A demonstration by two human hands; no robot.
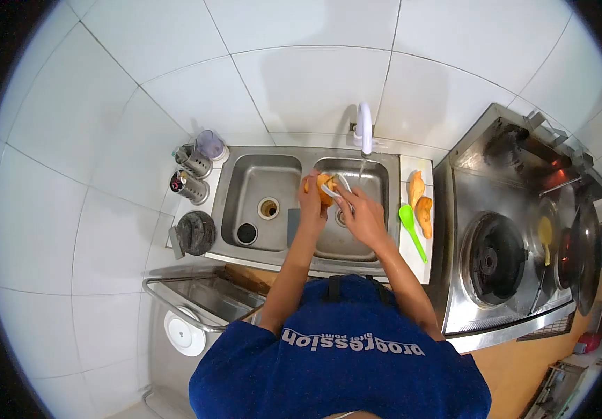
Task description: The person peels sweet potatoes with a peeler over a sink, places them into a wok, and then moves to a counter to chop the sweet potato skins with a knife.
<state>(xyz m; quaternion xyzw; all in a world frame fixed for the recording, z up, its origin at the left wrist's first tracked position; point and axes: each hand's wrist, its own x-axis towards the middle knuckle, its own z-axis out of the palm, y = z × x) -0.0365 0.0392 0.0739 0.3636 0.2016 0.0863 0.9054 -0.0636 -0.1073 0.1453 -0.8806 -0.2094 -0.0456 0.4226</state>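
Over the right basin of the steel sink (390,244), my left hand (310,201) is wrapped round an orange root that looks like a sweet potato (326,183). My right hand (361,213) grips a white-handled tool (343,184), which looks like a peeler, against the root's right side. Its working end is too small to make out clearly. A thin stream of water runs from the white faucet (364,129) just behind my right hand. On the counter to the right lie two similar orange roots (417,186) and a bright green spoon (411,230).
A steel stove with a black burner (493,258) stands right of the sink; a dark wok (583,258) leans at its far side. Steel utensil holders (193,187) and a dark round object (196,232) sit at left. A grey divider piece (293,225) lies between the basins.
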